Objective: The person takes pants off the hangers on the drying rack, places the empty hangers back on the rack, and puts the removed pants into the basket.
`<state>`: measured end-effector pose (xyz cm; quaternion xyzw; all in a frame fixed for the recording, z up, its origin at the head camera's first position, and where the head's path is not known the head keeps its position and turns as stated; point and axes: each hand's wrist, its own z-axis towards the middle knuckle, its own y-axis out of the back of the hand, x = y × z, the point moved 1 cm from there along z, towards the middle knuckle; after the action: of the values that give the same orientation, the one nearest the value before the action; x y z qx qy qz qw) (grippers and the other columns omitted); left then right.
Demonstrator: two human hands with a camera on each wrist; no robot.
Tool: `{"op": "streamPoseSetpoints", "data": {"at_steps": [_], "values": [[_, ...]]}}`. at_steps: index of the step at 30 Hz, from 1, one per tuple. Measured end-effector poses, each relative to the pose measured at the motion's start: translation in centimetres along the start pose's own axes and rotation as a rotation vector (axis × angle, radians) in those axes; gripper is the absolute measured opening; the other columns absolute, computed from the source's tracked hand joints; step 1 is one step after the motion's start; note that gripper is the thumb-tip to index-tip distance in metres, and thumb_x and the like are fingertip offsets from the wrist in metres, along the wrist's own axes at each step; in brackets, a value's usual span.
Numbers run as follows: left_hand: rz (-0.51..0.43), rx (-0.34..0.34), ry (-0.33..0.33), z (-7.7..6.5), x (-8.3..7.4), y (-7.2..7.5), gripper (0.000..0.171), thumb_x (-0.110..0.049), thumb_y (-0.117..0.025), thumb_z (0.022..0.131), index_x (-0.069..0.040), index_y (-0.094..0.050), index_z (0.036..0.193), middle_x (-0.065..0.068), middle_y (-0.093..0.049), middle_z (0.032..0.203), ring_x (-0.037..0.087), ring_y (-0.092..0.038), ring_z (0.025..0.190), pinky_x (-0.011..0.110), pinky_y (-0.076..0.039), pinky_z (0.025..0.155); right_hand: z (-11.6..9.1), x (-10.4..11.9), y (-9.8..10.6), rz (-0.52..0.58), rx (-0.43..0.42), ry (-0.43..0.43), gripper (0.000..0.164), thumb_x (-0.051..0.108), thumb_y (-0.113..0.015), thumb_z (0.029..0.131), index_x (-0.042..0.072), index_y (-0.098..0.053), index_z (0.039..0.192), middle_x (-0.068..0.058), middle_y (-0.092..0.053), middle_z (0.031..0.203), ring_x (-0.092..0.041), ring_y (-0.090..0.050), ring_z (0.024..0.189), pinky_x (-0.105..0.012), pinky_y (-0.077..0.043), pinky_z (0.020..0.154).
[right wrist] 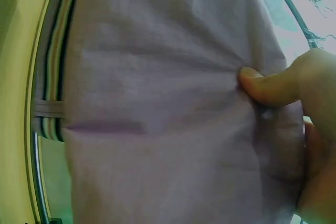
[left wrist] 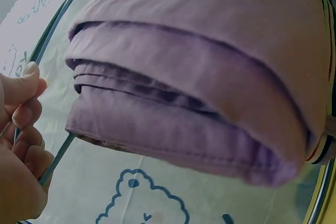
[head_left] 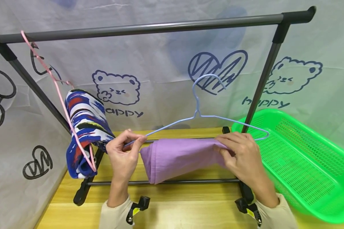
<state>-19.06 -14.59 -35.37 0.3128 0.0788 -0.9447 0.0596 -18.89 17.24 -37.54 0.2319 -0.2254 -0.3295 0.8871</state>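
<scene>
A thin blue hanger [head_left: 197, 112] is held upright in front of the rack, its hook standing free below the top bar. My left hand [head_left: 122, 156] pinches the hanger's left corner between thumb and fingers. Folded purple cloth [head_left: 183, 159] hangs across the hanger's lower part, its stacked layers showing in the left wrist view. At the cloth's right end, my right hand [head_left: 242, 154] grips the upper edge, thumb [right wrist: 265, 85] in front. The hanger's bottom bar is mostly hidden by the cloth. A striped strip [right wrist: 55, 61] runs along one side of the cloth.
A dark metal rack [head_left: 149, 28] spans the view. On its left, a pink hanger [head_left: 55, 84] carries a blue, white and red patterned garment [head_left: 89, 116]. A green plastic basket [head_left: 301, 165] stands at the right on the wooden table [head_left: 186, 213]. A printed sheet [head_left: 160, 63] hangs behind.
</scene>
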Motion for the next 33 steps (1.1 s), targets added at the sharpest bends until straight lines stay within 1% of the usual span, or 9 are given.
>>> {"op": "streamPoseSetpoints", "data": {"at_steps": [4, 11, 13, 16, 19, 23, 26, 29, 33], "values": [[0.019, 0.046, -0.024, 0.1, -0.1, 0.2, 0.010, 0.018, -0.073, 0.082, 0.009, -0.071, 0.079, 0.011, -0.063, 0.066, 0.006, -0.049, 0.054, 0.016, -0.036, 0.044, 0.0, 0.1, -0.3, 0.013, -0.057, 0.004, 0.024, 0.005, -0.066, 0.083, 0.001, -0.081, 0.101, -0.012, -0.077, 0.101, -0.035, -0.070, 0.094, -0.052, -0.046, 0.087], [0.055, 0.062, -0.033, 0.1, -0.1, 0.3, 0.010, 0.017, -0.075, 0.080, 0.007, -0.072, 0.078, 0.011, -0.060, 0.063, 0.006, -0.047, 0.053, 0.018, -0.034, 0.042, 0.0, 0.5, -0.5, 0.006, -0.114, -0.013, 0.023, 0.006, -0.065, 0.084, 0.002, -0.081, 0.100, -0.012, -0.077, 0.101, -0.038, -0.068, 0.095, -0.054, -0.044, 0.087], [0.071, 0.065, -0.037, 0.1, -0.2, 0.2, 0.011, 0.017, -0.076, 0.080, 0.006, -0.073, 0.078, 0.011, -0.061, 0.063, 0.007, -0.048, 0.053, 0.016, -0.035, 0.044, 0.1, 0.7, -0.5, -0.005, -0.120, -0.014, 0.024, 0.006, -0.063, 0.084, 0.002, -0.081, 0.100, -0.012, -0.077, 0.101, -0.037, -0.068, 0.095, -0.053, -0.045, 0.087], [0.098, 0.090, -0.036, 0.0, -0.3, 0.0, 0.013, 0.015, -0.077, 0.080, 0.003, -0.075, 0.079, 0.011, -0.064, 0.065, 0.010, -0.054, 0.054, 0.015, -0.044, 0.048, 0.2, 1.0, -0.6, -0.013, -0.139, -0.007, 0.026, 0.007, -0.060, 0.085, 0.002, -0.081, 0.099, -0.011, -0.077, 0.100, -0.036, -0.068, 0.095, -0.051, -0.045, 0.088], [0.115, 0.119, -0.029, 0.0, -0.2, -0.2, 0.014, 0.014, -0.078, 0.081, 0.000, -0.076, 0.080, 0.011, -0.066, 0.067, 0.013, -0.059, 0.056, 0.016, -0.050, 0.054, 0.4, 1.3, -0.7, -0.018, -0.164, 0.010, 0.027, 0.007, -0.058, 0.086, 0.001, -0.081, 0.099, -0.012, -0.076, 0.100, -0.037, -0.069, 0.096, -0.052, -0.045, 0.089], [0.133, 0.128, -0.029, -0.1, 0.0, -0.3, 0.015, 0.013, -0.078, 0.081, -0.002, -0.077, 0.080, 0.010, -0.066, 0.067, 0.012, -0.059, 0.057, 0.017, -0.051, 0.054, 0.7, 1.6, -0.7, -0.018, -0.203, 0.029, 0.028, 0.005, -0.056, 0.087, -0.001, -0.080, 0.099, -0.014, -0.076, 0.100, -0.038, -0.069, 0.095, -0.053, -0.045, 0.087], [0.176, 0.131, -0.044, -0.2, 0.1, -0.4, 0.014, 0.010, -0.080, 0.081, -0.004, -0.077, 0.080, 0.006, -0.067, 0.068, 0.012, -0.060, 0.057, 0.017, -0.051, 0.055, 0.8, 1.9, -0.6, -0.020, -0.234, 0.036, 0.028, 0.006, -0.054, 0.088, -0.002, -0.079, 0.099, -0.015, -0.076, 0.100, -0.040, -0.069, 0.095, -0.053, -0.044, 0.085], [0.215, 0.144, -0.062, -0.3, 0.0, -0.4, 0.013, 0.007, -0.081, 0.082, -0.006, -0.078, 0.079, 0.003, -0.069, 0.069, 0.012, -0.062, 0.059, 0.017, -0.053, 0.058, 0.9, 2.4, -0.4, -0.029, -0.282, 0.049, 0.029, 0.006, -0.053, 0.088, -0.002, -0.079, 0.098, -0.016, -0.076, 0.098, -0.041, -0.069, 0.092, -0.055, -0.044, 0.083], [0.225, 0.161, -0.089, -0.2, -0.1, -0.7, 0.013, 0.006, -0.080, 0.083, -0.006, -0.077, 0.080, 0.002, -0.070, 0.071, 0.012, -0.063, 0.061, 0.017, -0.054, 0.061, 1.2, 3.2, -0.1, -0.025, -0.386, 0.075, 0.029, 0.003, -0.052, 0.086, -0.003, -0.079, 0.096, -0.017, -0.075, 0.094, -0.041, -0.069, 0.085, -0.056, -0.044, 0.079]]}}
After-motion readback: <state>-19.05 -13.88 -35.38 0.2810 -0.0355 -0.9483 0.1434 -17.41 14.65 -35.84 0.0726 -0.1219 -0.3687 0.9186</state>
